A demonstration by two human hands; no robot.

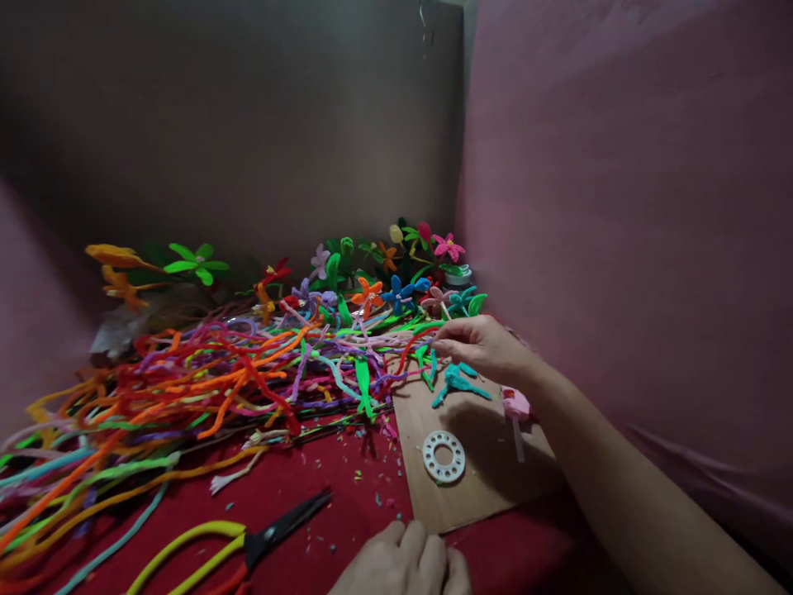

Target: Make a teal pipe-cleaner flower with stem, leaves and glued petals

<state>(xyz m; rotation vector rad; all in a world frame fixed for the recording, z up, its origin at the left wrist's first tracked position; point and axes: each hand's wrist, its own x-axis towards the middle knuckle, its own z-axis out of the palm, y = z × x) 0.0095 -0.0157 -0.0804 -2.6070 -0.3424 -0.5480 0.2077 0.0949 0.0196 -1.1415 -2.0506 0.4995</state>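
Observation:
My right hand (pixel 486 345) reaches over the far part of a brown board (pixel 427 479), its thumb and fingers pinched together near small green and teal pieces; what they hold, if anything, is too small to name. Just below it lies a teal fuzzy flower shape (pixel 458 385). A white ring with holes (pixel 443 457) rests flat on the board, and a pink tool (pixel 515 403) with a clear stick is by my right forearm. My left hand (pixel 402 564) is at the bottom edge with curled fingers, their tips hidden.
Yellow-handled scissors (pixel 254 545) lie on the red cloth (pixel 334 463) left of my left hand. A big tangle of colourful fuzzy stems (pixel 204 372) covers the left side. Several fuzzy flowers (pixel 400 293) stand behind, near the grey wall. A pink wall rises at the right.

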